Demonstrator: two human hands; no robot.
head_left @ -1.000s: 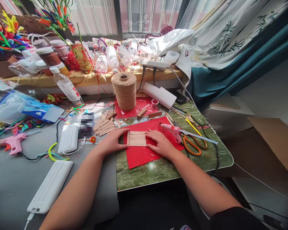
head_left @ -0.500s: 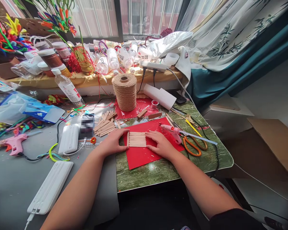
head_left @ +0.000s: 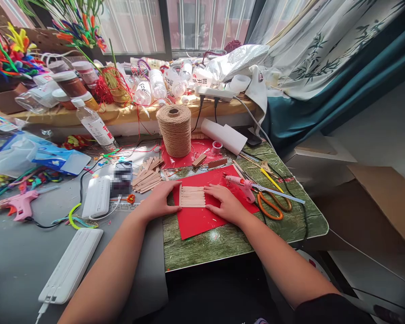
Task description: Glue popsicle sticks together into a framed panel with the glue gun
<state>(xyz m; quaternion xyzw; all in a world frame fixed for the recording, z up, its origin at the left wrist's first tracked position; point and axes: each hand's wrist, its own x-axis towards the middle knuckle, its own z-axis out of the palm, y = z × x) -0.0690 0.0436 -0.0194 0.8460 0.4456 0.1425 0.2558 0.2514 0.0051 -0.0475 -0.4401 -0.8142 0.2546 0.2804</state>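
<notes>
Several craft sticks lie side by side in a flat row on a red sheet, with one upright stick along their left ends. My left hand holds that left edge, thumb at the lower corner and fingers at the upper one. At the opposite ends, my right hand grips the row between thumb and fingertips. Close to the right hand is a pink glue gun with a clear glue stick, beside orange-handled scissors. Loose craft sticks are piled beyond the left hand.
A large twine spool stands behind the red sheet. White power banks and another pink glue gun lie to the left. Bottles and a power strip line the sill. A cable runs down the right side of the green board.
The upright stick at the left now sits closer against the ends of the row. Both hands stay in nearly the same place.
</notes>
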